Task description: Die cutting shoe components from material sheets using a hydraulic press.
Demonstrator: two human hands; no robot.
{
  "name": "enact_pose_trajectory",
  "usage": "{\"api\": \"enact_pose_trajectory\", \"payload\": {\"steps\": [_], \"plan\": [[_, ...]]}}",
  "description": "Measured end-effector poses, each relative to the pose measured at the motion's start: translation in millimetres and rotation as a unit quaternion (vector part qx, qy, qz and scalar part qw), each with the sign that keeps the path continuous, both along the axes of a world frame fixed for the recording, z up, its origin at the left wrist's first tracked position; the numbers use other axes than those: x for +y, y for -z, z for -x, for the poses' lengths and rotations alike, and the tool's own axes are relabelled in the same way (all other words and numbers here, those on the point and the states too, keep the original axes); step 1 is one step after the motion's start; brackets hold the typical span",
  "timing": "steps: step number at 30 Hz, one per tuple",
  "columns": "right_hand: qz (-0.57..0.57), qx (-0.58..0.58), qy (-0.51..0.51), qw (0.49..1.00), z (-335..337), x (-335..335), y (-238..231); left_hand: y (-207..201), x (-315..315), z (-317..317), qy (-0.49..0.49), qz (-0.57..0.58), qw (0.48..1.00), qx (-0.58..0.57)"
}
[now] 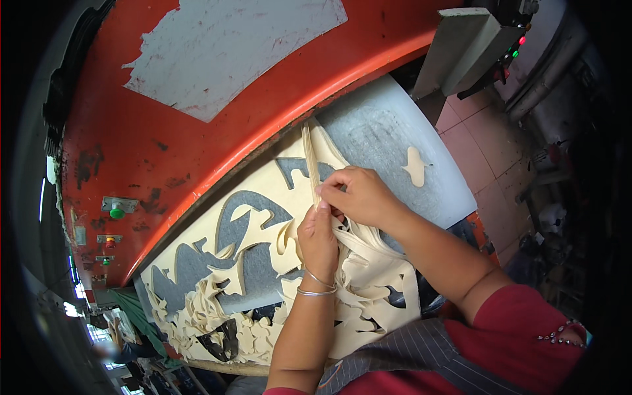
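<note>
A stack of thin cream sheets [309, 155] stands folded up on edge, its layered rims running away from me under the red machine. My left hand [319, 240], with bangles at the wrist, is closed round the near end of this stack, thumb on top. My right hand [364, 197] pinches the same layers just beside the left thumb, its fingers partly hidden. Below both hands, more of the cream material [375, 263] droops in loose folds. To the left the sheet lies flat, with curved cut-outs showing the grey-white board [362, 125] underneath.
A red cutting press [197, 151] overhangs the board's far side, with a green button [117, 212] at left. One small cream cut piece [415, 166] lies on the board at right. Scrap pieces [204, 306] pile at the near left, around a black scrap [220, 339].
</note>
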State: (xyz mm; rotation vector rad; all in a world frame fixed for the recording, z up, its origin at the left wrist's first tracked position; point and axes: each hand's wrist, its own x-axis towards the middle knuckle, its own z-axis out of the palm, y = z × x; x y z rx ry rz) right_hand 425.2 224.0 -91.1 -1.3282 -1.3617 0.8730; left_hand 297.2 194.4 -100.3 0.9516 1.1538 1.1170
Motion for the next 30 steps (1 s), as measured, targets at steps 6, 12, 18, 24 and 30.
{"api": "enact_pose_trajectory", "payload": {"steps": [6,12,18,24,30], "plan": [[0.192,0.21,-0.116,0.952,1,6,4,1,-1,1,0.022,-0.014,0.998,0.06],[0.233,0.326,-0.147,0.904,-1,7,1,-3,-2,-1,0.023,-0.011,0.997,0.075],[0.234,0.339,-0.154,0.898,-2,9,6,-4,-1,-3,0.021,-0.007,0.997,0.075],[0.187,0.231,-0.068,0.952,-3,7,20,-12,-1,-6,-0.043,0.036,0.998,-0.002],[-0.054,-0.182,0.144,0.971,-34,4,7,-11,-1,-6,-0.072,0.044,0.996,0.007]]}}
